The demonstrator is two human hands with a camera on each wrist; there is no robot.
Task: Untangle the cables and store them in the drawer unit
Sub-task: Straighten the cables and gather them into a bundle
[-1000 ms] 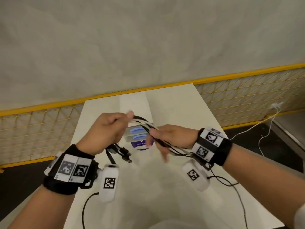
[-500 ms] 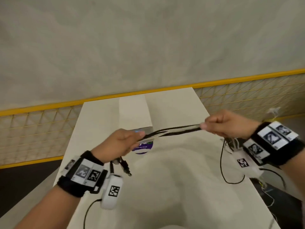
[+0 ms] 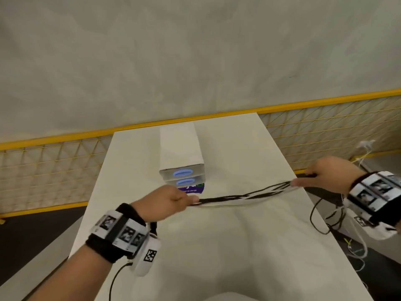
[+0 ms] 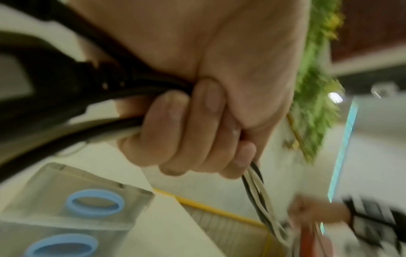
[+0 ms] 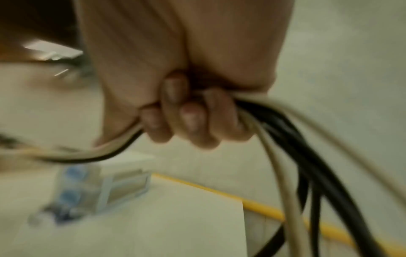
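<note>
The left hand (image 3: 161, 203) is curled tight around one end of the cables (image 3: 243, 197), with some black ends sticking out behind its fingers (image 4: 175, 132). The black and white cables stretch in a twisted bunch above the white counter (image 3: 217, 246). Behind them, near the middle of the counter, sits the drawer unit (image 3: 181, 161) with two blue handles. The right hand (image 3: 329, 173) grips the other end, and loose loops hang below it.

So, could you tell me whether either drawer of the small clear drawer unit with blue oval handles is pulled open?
No, both drawer fronts of the small clear drawer unit sit flush, stacked and closed on the white table.
</note>
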